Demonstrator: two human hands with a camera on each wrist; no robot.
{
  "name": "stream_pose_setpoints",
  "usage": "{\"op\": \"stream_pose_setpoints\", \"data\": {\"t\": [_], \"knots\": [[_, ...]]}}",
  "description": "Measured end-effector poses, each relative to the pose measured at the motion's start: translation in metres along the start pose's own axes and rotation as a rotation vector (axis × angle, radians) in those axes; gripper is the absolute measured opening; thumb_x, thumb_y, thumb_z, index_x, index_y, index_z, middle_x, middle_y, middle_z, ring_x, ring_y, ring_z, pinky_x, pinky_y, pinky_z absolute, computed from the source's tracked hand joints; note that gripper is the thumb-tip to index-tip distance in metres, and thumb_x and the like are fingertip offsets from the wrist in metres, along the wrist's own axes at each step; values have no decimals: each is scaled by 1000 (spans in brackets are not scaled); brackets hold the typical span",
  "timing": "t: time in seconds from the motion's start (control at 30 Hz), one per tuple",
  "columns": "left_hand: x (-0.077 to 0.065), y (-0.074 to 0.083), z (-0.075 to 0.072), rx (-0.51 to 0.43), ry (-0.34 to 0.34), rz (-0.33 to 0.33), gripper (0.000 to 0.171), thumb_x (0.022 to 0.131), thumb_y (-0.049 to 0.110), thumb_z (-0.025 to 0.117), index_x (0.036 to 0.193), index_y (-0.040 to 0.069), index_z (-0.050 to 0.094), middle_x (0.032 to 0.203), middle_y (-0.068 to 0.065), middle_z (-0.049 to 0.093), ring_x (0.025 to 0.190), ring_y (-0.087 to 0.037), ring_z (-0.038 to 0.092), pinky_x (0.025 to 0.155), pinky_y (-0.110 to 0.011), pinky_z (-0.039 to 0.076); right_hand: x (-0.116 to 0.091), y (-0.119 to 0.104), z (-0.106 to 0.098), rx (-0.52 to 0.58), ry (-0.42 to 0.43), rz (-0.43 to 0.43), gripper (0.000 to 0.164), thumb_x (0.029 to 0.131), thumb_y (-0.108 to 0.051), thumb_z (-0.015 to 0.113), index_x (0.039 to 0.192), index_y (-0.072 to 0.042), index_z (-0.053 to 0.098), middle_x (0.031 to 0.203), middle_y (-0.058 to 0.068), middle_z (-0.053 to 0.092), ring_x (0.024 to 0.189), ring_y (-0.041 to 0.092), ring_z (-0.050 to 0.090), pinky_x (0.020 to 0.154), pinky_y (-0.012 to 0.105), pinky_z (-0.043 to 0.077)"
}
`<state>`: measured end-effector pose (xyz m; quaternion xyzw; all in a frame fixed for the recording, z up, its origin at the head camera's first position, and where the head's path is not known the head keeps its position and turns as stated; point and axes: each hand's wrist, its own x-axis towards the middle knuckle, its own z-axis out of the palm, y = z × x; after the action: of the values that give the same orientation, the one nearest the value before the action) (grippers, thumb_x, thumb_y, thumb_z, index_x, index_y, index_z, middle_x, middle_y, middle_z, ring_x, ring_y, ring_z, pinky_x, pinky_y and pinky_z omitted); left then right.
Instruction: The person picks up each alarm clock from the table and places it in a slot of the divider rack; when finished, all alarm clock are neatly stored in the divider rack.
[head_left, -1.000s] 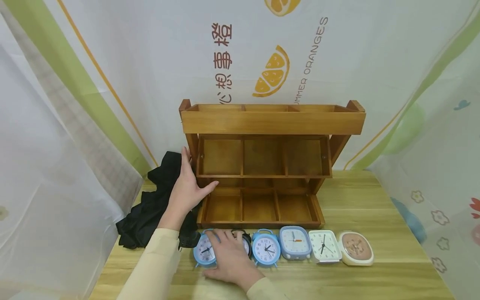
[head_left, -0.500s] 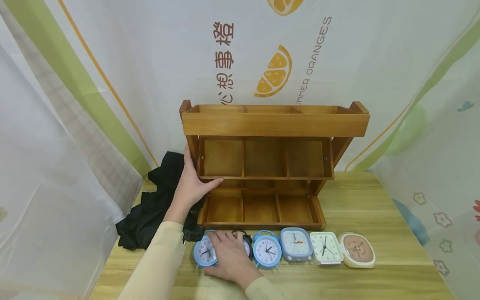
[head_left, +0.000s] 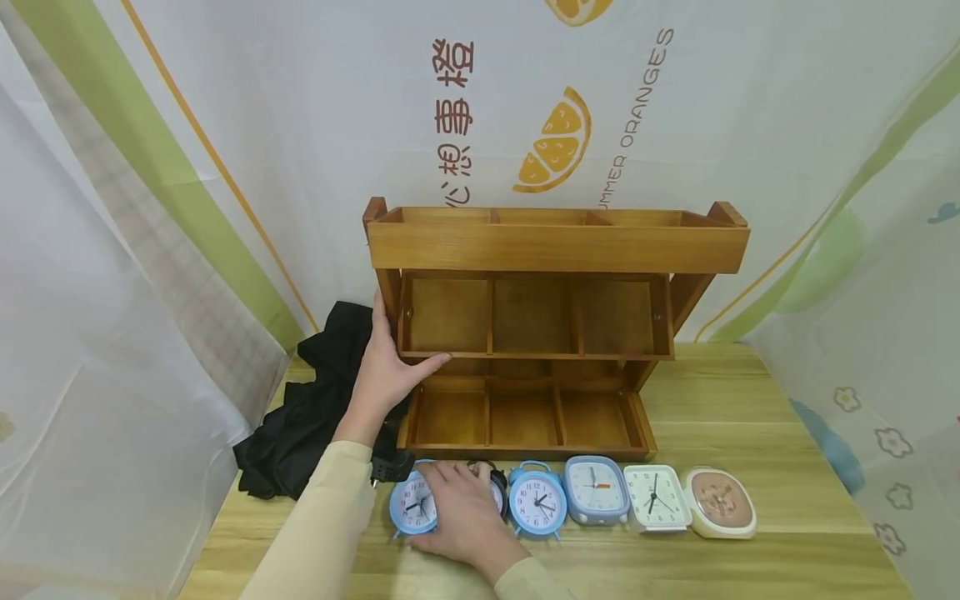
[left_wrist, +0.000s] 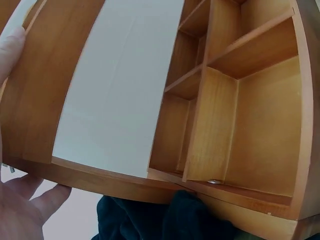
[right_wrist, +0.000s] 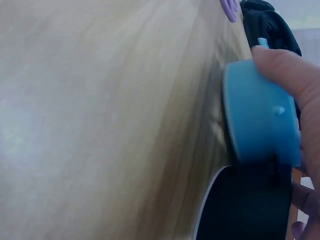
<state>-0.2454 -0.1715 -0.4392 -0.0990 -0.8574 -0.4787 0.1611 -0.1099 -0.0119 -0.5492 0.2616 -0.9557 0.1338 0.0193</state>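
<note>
A brown wooden rack (head_left: pixel 555 250) with divided trays in three tiers stands on the table. My left hand (head_left: pixel 382 379) grips its left side, thumb in front by the middle tray. In the left wrist view, the left fingertips (left_wrist: pixel 52 200) lie along the side board's outer face. Below the rack, my right hand (head_left: pixel 465 512) holds the leftmost light blue alarm clock (head_left: pixel 411 507), thumb near its foot and fingers over its top. A black alarm clock (head_left: pixel 498 487) beside it is mostly hidden by that hand. The right wrist view shows the thumb on the blue clock's case (right_wrist: pixel 260 115).
To the right along the row stand another light blue twin-legged clock (head_left: pixel 537 502), a blue-grey square clock (head_left: pixel 597 492), a white square clock (head_left: pixel 657 498) and a cream clock with a brown face (head_left: pixel 720 502). Black cloth (head_left: pixel 315 400) lies left of the rack. Curtains hang behind and at both sides.
My left hand has moved in a little to the right and closed against the rack's side, its fingers passing behind the side post. The right hand stays at the blue alarm clock.
</note>
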Motion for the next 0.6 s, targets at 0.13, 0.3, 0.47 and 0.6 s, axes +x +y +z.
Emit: {"op": "stream_pose_setpoints", "data": {"t": [0.13,0.3,0.47,0.6], "knots": [[-1,-1,0,-3,18,2,139,73,50,94,163,49,-12,173,3,18,152,-31,35,116,-60,38,-4,1,-2,-19,77,-19,97,68,-77,82,148,-28,54,135,-11,63,112,16,61,92,47,38],[-3,1,-2,-1,16,2,140,73,48,94,164,47,-12,173,2,17,153,-31,34,116,-60,37,-7,2,-6,21,119,-42,98,67,-77,83,148,-30,53,135,-12,63,110,14,60,92,46,38],[-6,7,0,37,16,-37,145,74,51,93,165,36,-18,175,3,0,158,-33,19,119,-63,29,-11,4,-6,72,162,-78,99,67,-79,82,148,-29,54,138,-12,62,112,12,59,95,48,40],[-4,9,3,38,34,-33,144,74,53,92,166,35,-18,175,2,0,158,-33,18,120,-62,30,-12,10,-10,112,208,-100,100,66,-80,82,147,-28,56,138,-12,61,113,12,60,95,46,43]]}}
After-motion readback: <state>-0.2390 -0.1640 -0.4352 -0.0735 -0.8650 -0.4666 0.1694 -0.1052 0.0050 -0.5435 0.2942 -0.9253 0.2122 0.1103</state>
